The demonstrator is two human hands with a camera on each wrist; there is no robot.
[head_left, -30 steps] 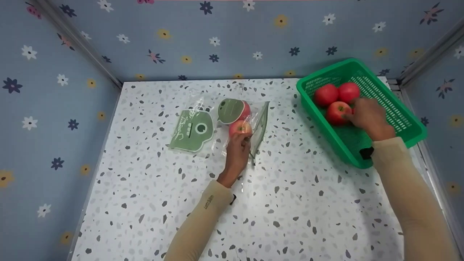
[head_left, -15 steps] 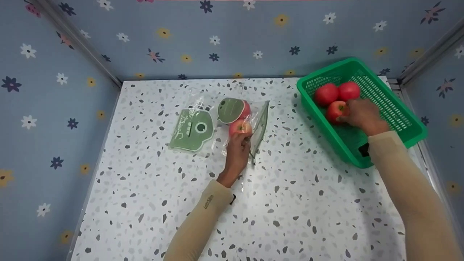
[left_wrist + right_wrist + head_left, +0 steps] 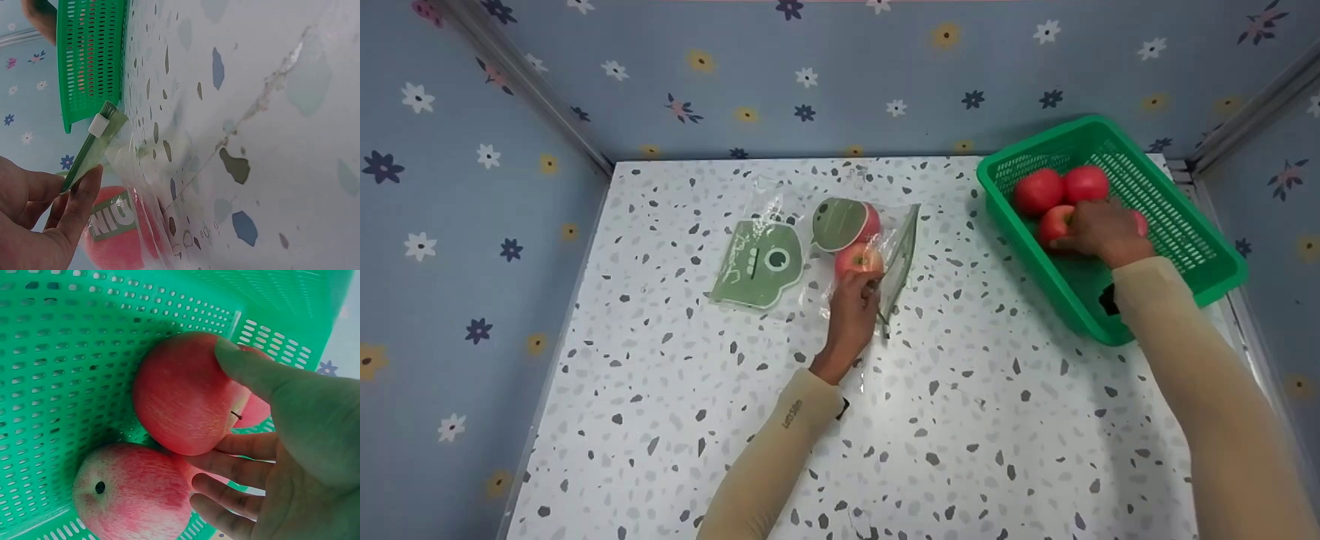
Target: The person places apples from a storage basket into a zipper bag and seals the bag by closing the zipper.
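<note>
Has shifted leftward, clasping apple (image 3: 180, 394) in upper-right basket (image 3: 1031, 259) with right grip (image 3: 1105, 229), seemingly secured; pinches central bag (image 3: 901, 259) with left grip (image 3: 851, 311).

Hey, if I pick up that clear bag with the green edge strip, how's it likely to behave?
The clear bag will probably flop, since its thin film looks wrinkled. Its green strip may bend less; it looks thicker where the left hand pinches it. The apple showing through the film could roll or sag, being round.
</note>
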